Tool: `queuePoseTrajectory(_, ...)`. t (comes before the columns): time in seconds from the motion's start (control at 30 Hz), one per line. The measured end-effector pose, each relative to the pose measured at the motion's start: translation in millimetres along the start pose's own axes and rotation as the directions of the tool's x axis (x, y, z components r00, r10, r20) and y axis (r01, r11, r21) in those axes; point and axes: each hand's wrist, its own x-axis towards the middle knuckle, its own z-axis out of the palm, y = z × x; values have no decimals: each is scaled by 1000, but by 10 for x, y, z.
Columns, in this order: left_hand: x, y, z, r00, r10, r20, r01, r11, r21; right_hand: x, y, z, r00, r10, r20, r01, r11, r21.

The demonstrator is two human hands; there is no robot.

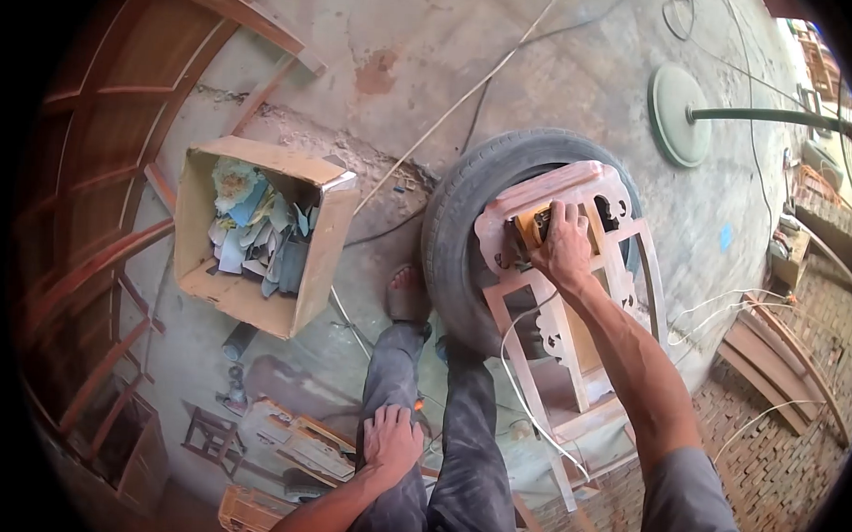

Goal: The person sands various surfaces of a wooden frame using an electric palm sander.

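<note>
My right hand (565,241) is closed over a yellow and black electric sander (532,227), pressed against the carved back of a wooden chair frame (574,318). The sander's underside is hidden. A white cord (509,358) trails from near my right wrist down across the frame. The chair lies tilted, its top resting on a large rubber tire (450,257). On my knee lies my left hand (392,443), fingers spread over the dusty trousers and holding nothing.
A cardboard box (323,253) of sandpaper scraps (258,232) stands on the left. Wooden frames (122,115) line the far left. A round stand base (680,115) is at upper right, and boards (770,362) lie on the right. Cables (478,108) cross the concrete floor.
</note>
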Motion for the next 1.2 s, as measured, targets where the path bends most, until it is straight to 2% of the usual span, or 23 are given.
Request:
queuePoseTrajectory(0.07,18,8,7,1000,-2,-3,2,1000,3,-22,-41,-6,1000,1,8,-1,1000,4)
queuePoseTrajectory(0.1,34,13,-4,1000,-3,1,3,1000,13,-64,-85,30,999,-28,-38,29,999,15)
queuePoseTrajectory(0.23,46,9,-23,1000,-5,30,4,999,40,-143,-182,62,998,-24,51,22,999,28)
queuePoseTrajectory(0.6,59,-49,-15,1000,-1,14,0,999,34,84,105,-43,1000,13,-19,-14,1000,-11)
queuePoseTrajectory(0.73,52,-61,9,1000,4,18,-5,999,38,111,243,-33,982,78,-174,-79,997,4)
queuePoseTrajectory(0.87,64,-21,-4,999,-1,52,-3,997,80,99,324,136,972,15,-235,-22,999,-29)
queuePoseTrajectory(1.0,74,-32,10,999,23,29,-25,996,82,-14,-34,80,994,-44,-97,44,999,-6)
queuePoseTrajectory(1.13,80,-24,5,999,24,29,-27,996,87,-15,-60,25,995,27,-96,-22,999,49)
queuePoseTrajectory(1.2,89,-26,10,999,20,33,-23,996,89,47,30,18,989,59,-138,-58,998,11)
